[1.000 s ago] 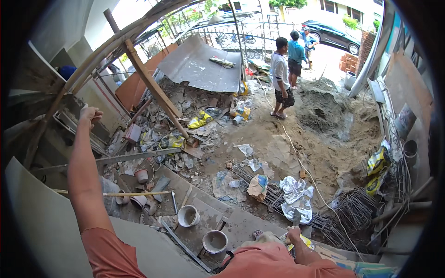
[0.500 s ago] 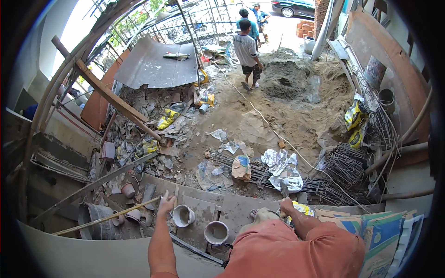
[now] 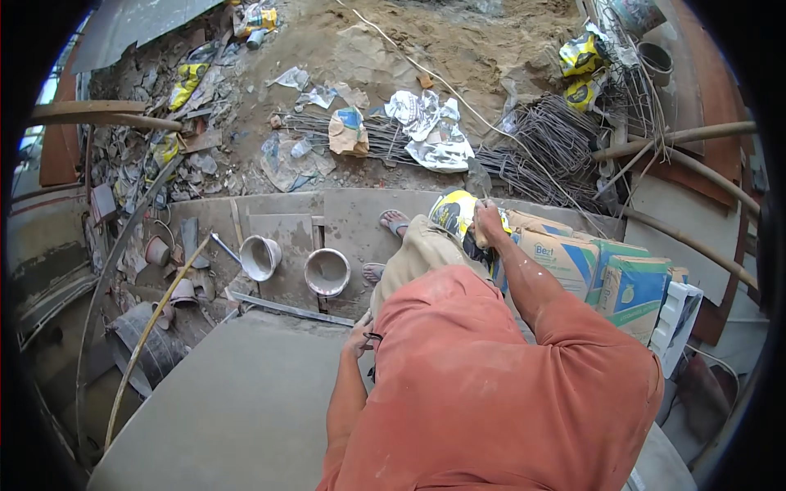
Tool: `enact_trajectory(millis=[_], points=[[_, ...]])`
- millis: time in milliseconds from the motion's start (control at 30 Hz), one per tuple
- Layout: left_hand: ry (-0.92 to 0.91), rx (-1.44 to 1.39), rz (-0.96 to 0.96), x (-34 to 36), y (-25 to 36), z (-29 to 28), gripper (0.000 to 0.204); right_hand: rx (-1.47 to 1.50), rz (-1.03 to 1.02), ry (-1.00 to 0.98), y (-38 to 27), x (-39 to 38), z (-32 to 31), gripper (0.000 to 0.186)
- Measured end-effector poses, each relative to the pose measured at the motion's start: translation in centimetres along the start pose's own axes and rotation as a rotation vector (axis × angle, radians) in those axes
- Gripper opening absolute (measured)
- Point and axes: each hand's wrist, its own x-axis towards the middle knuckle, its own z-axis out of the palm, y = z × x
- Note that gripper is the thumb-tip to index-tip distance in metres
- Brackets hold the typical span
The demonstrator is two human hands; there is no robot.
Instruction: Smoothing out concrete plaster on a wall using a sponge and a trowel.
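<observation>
My right hand (image 3: 486, 222) is closed round the wooden handle of a trowel (image 3: 480, 182), its blade pointing away from me. Just below the blade lies a yellow, black and white sack (image 3: 454, 211), close to my trouser leg. My left hand (image 3: 357, 337) rests against my hip at the hem of my orange shirt, beside a small black strap-like thing (image 3: 373, 336). Its fingertips are partly hidden there. Ahead of that hand, two buckets stand on the planks: a pale one (image 3: 260, 259) and, to its right, another with grey contents (image 3: 327, 272).
A smooth grey slab (image 3: 246, 385) lies at my left, edged by a metal strip (image 3: 286, 309). Stacked boxes (image 3: 565, 258) stand at my right. Bent steel rods (image 3: 548, 143) and rubble (image 3: 123, 139) lie ahead. A thin pole (image 3: 147, 327) leans at the left.
My view has tipped down and turned right. My left hand has come back from out in front, beside the buckets, to my hip. The right hand keeps the trowel.
</observation>
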Motion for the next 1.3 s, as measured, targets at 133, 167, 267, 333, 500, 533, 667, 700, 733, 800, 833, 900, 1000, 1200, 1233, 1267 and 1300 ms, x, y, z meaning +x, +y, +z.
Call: enact_trajectory(millis=[133,167,267,333,500,533,667,700,733,800,833,900,1000,1200,1233,1267,1300], points=[[-0.049,-0.122,-0.044,1.0,-3.9,1.8,0.072,-0.028,0.012,0.046,2.3,-0.6,-2.7,0.028],[-0.009,-0.162,-0.044,0.8,-3.0,2.8,0.072,-0.033,0.022,0.039,3.0,-0.6,-3.3,0.028],[-0.027,-0.009,-0.041,1.4,-2.6,2.1,0.076,-0.078,0.098,0.098,4.0,0.0,-4.3,0.029],[-0.045,0.07,-0.04,1.3,-1.6,1.7,0.078,-0.084,0.106,0.06,4.0,-0.4,-3.6,0.029],[0.432,0.742,0.289,-0.5,3.8,0.4,0.078,-0.133,0.128,-0.023,1.9,-0.3,-1.9,0.029],[0.417,0.745,0.298,-1.1,5.4,1.1,0.078,-0.128,0.097,-0.038,2.1,0.3,-2.4,0.028],[0.24,0.499,0.262,-3.1,9.9,2.8,0.081,-0.213,0.092,0.034,0.5,2.1,-1.7,0.028],[0.181,0.445,0.294,-3.3,9.9,2.7,0.081,-0.128,0.09,0.023,-0.7,2.2,-0.8,0.027],[0.184,0.446,0.297,-3.1,10.1,2.6,0.073,-0.043,0.089,0.015,-1.8,2.3,0.0,0.026],[0.207,0.544,0.265,-1.7,10.3,1.1,0.069,0.083,0.11,-0.011,-4.6,1.7,2.6,0.024],[0.223,0.646,0.23,-1.2,10.9,0.5,0.066,0.071,0.108,-0.022,-5.7,1.2,4.0,0.024],[0.28,0.646,0.252,-0.7,12.7,0.0,0.059,0.304,0.162,-0.036,-7.3,0.0,6.2,0.024],[0.129,0.299,0.439,-1.3,17.1,0.0,0.049,0.333,0.188,-0.148,-8.2,-2.1,9.7,0.028],[-0.174,-0.287,0.368,0.0,22.9,1.5,0.051,0.229,0.099,-0.454,-7.9,-9.7,19.9,0.03],[-0.536,-0.576,0.469,3.0,21.2,-0.8,0.046,0.166,0.137,-0.532,-8.9,-11.6,22.2,0.027],[-0.928,-0.857,0.533,5.0,19.9,-1.5,0.041,0.136,0.061,-0.632,-8.4,-12.1,22.9,0.026],[-0.973,-0.843,0.476,5.4,20.5,0.7,0.041,-0.012,-0.193,-0.535,-5.7,-10.8,22.5,0.029]])
